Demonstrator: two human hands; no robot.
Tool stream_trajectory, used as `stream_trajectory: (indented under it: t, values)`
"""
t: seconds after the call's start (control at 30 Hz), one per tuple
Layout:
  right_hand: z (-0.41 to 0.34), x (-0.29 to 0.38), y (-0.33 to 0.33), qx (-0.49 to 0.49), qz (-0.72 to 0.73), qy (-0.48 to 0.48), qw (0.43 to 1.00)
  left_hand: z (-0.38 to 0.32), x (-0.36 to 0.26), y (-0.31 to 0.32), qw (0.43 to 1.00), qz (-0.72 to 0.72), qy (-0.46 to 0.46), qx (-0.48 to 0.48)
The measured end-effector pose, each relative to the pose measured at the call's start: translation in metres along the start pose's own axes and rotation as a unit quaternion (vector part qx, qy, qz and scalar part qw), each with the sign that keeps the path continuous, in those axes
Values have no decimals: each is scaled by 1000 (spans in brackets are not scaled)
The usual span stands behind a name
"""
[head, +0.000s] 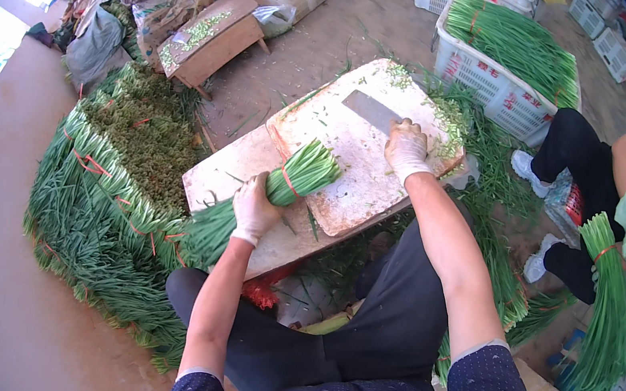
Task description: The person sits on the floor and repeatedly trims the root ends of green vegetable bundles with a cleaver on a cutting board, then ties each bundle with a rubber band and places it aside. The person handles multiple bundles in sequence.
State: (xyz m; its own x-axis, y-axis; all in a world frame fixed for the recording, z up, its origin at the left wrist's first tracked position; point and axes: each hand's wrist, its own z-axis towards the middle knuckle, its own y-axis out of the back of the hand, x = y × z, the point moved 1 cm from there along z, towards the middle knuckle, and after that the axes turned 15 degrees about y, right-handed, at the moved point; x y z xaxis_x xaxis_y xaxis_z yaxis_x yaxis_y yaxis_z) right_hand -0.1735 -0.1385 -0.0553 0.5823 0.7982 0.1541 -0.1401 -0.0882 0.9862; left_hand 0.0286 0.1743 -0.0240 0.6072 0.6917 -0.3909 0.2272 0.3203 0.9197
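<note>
My left hand (pixel 255 208), in a whitish glove, grips a bundle of green stalks (pixel 305 171) that look like garlic chives, tied with a red band near its pale cut end. The bundle lies over the near left part of a worn cutting board (pixel 342 200), its dark leaves trailing off to the left. My right hand (pixel 406 146), gloved too, holds the handle of a cleaver (pixel 368 111), whose broad blade rests over the board, pointing up and left, apart from the bundle. Pale cuttings are heaped along the board's far right edge.
Stacked green bundles (pixel 102 225) rise at the left. A white plastic crate (pixel 495 95) filled with bundles stands at the upper right. A seated co-worker at the right holds a tied bundle (pixel 604 318). Another person sits at the upper left behind a small wooden bench (pixel 215 35). Loose leaves litter the floor.
</note>
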Motion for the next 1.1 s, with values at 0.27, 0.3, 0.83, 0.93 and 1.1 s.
stream_trajectory:
  t: [0.27, 0.3, 0.83, 0.93, 1.1]
  values:
    - [-76, 127, 33, 91, 441, 280, 848, -57, -4, 83, 914, -406, 8, 9]
    - [-83, 158, 38, 15, 361, 363, 859, -64, -11, 95, 904, -428, -2, 25]
    - [-98, 138, 109, -206, 862, 119, 447, -98, -46, 69, 867, -454, -37, 203]
    - [-99, 69, 113, -343, 820, 72, 453, -81, -23, 65, 903, -400, -94, 127]
    - [-150, -68, 64, -387, 859, -80, 326, -57, 20, 89, 932, -361, -22, 6]
